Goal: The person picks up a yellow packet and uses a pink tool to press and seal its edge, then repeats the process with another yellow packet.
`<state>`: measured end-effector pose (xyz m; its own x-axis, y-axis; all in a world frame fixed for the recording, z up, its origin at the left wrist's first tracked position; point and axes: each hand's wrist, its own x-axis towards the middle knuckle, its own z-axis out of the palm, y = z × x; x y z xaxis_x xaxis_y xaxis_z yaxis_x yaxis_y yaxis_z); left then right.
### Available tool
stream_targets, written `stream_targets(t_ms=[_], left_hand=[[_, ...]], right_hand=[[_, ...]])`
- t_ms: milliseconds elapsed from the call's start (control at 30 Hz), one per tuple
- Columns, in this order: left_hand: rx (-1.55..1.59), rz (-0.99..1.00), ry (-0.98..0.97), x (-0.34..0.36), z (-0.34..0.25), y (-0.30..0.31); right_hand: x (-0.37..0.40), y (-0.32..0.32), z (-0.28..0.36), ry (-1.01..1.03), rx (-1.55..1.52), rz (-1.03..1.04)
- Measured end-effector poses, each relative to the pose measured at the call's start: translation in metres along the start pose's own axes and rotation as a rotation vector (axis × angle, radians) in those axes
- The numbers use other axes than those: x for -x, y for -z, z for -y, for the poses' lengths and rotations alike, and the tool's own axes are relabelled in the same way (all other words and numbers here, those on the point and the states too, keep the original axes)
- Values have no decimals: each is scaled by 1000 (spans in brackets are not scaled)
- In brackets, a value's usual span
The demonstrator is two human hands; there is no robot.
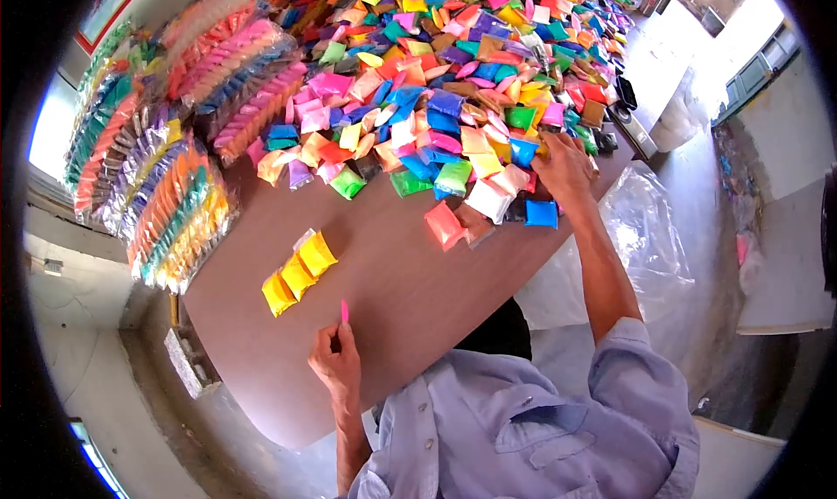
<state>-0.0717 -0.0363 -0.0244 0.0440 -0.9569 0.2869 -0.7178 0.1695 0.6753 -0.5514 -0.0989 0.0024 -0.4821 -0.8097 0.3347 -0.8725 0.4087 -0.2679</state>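
Near the table's front edge, my left hand [336, 356] is closed in a pinch on a small pink packet [344, 312] that stands up from the fingertips. Just beyond it, several yellow packets [298, 277] lie in a slanting row on the brown table [384, 264]. My right hand [565, 169] reaches into the right side of a large heap of coloured packets [445, 102], beside a blue packet [523, 153]. Its fingers are partly hidden among the packets, and whether they hold one cannot be made out. A loose blue packet [541, 213] lies below that hand.
Clear bags of packets in rows [179, 203] are stacked at the table's left. A dark, long object [635, 131] lies by the heap's right edge. Clear plastic sheeting [641, 229] hangs beside the table on the right.
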Motion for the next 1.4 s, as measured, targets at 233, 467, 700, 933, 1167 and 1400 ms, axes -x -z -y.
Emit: stream_targets(t_ms=[233, 467, 700, 933, 1167, 1400], left_hand=[[6, -41, -25, 1, -1, -2], [12, -17, 9, 1, 0, 0], [-24, -36, 3, 1, -2, 1], [-14, -40, -62, 8, 8, -1], [-126, -13, -245, 24, -5, 6], [-238, -23, -218, 27, 5, 27]], right_hand=[[-19, -13, -9, 50, -38, -115], [-1, 30, 21, -485, -1216, -174], [109, 2, 100, -474, -1717, 476], [176, -19, 163, -172, -1430, 808], [180, -20, 172, -128, -1359, 781], [180, -16, 171, -125, -1407, 773]])
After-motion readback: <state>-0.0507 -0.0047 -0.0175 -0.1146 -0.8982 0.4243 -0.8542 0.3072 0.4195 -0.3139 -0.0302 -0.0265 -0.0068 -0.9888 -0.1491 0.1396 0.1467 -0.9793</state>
